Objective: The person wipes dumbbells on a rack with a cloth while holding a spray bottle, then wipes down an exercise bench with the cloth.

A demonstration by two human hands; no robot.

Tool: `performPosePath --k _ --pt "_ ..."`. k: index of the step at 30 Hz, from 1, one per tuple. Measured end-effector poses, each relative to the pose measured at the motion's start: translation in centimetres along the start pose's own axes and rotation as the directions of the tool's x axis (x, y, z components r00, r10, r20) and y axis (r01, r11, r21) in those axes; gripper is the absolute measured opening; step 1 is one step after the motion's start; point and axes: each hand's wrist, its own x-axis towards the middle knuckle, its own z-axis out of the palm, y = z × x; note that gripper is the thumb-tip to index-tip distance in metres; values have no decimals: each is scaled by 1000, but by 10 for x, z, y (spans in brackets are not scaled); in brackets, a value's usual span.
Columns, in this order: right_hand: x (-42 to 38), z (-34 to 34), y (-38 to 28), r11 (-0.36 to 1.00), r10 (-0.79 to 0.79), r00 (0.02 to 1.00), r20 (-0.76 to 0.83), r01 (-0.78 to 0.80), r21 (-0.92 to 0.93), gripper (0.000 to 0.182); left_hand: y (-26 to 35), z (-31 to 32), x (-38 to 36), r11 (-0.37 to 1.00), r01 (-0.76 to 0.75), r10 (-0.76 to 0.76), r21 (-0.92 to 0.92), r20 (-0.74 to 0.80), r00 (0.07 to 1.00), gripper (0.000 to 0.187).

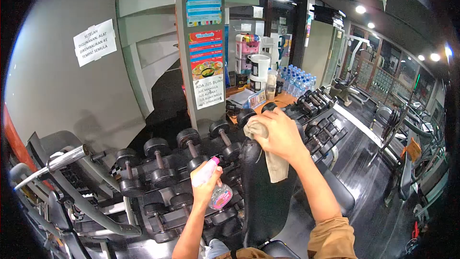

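My left hand (205,185) is wrapped round a clear spray bottle (221,197) with a pink nozzle, held in front of the dumbbell rack. My right hand (276,133) grips a beige cloth (277,167) at the top of a black padded backrest (266,196). Part of the cloth is bunched under the fingers, and the rest hangs down over the pad's right side. The top edge of the pad looks worn.
Dumbbells (160,162) fill a rack at the left, with several more (314,102) at the right. Behind stands a wooden desk (282,99) with water bottles (298,80) and a white bucket (259,66). A metal bar (68,158) juts in at the left.
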Motion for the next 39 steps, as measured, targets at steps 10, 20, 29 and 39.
performPosePath --k 10,20,29,39 --pt "-28 20 -37 954 -294 947 130 298 -13 35 2 -2 4 1000 25 -25 9 -28 999 14" --pt "-3 1 3 990 142 987 -77 -141 17 40 16 -4 -2 993 47 -53 108 59 997 15" --pt "-34 -1 2 959 -187 980 -63 196 204 41 21 11 -2 991 31 -48 131 132 990 11" --pt "-20 2 36 940 -210 952 -222 259 223 43 29 36 8 988 -37 15 148 147 989 10"
